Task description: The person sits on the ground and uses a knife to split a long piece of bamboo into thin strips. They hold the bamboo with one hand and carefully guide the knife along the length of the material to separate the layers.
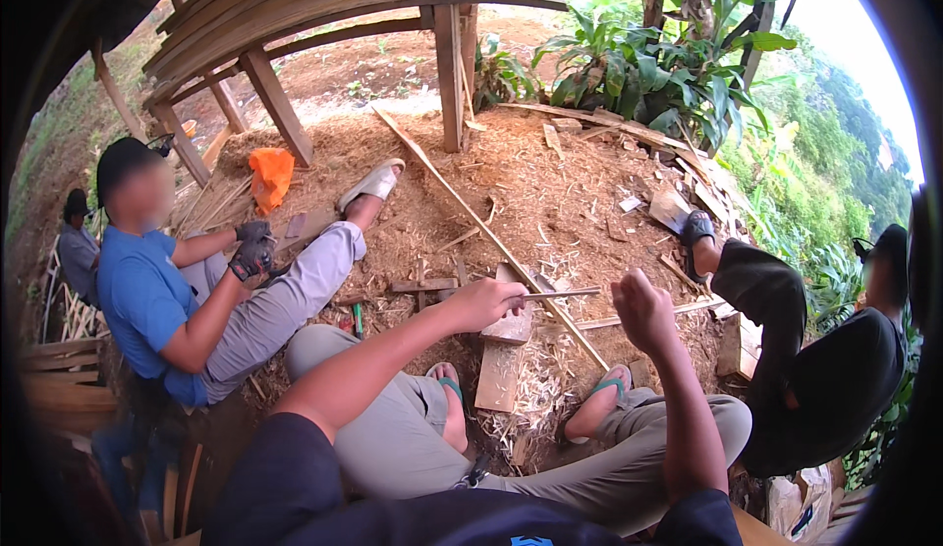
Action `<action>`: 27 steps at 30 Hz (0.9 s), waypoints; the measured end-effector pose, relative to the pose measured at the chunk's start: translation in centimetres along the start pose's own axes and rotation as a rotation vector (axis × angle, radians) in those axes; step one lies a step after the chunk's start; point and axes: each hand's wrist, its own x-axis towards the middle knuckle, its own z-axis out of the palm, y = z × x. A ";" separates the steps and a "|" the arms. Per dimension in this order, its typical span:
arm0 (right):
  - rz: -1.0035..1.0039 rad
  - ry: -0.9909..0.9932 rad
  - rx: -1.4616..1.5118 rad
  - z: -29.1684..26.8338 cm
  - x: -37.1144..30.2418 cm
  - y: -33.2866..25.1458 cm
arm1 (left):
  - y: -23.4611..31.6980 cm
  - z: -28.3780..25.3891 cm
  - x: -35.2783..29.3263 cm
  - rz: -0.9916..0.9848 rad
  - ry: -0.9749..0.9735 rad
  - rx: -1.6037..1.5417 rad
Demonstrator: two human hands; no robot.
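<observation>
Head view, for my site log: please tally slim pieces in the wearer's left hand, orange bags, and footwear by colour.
Slim pieces in the left hand: 1
Orange bags: 1
Green-strapped sandals: 2
Pale shoes: 1
Dark sandals: 1
Total: 6

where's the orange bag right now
In the head view, the orange bag is at upper left, beside a slanted wooden leg and just beyond the blue-shirted co-worker's gloved hands.

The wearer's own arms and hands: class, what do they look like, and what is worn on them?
Both the left hand and the right hand are ungloved. The forearms are bare, with no watch or bracelet visible. Short, dark navy sleeves cover the upper arms.
</observation>
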 end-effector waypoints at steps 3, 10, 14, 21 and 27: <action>0.046 -0.011 -0.012 -0.2 0.2 -0.3 | -0.6 0.4 0.0 0.012 0.010 0.018; 0.143 0.061 -0.080 0.2 0.7 0.4 | -0.4 0.2 -0.3 0.013 0.053 0.008; 0.476 -0.344 0.186 -0.2 1.3 -0.7 | 1.0 -0.9 0.0 -0.015 0.099 -0.024; 0.356 -0.367 1.044 1.8 4.4 -4.0 | 5.8 -3.2 1.4 0.050 0.058 -0.019; 0.069 -0.296 0.854 -3.1 6.5 -7.5 | 13.1 -9.3 -1.4 0.049 -0.018 0.029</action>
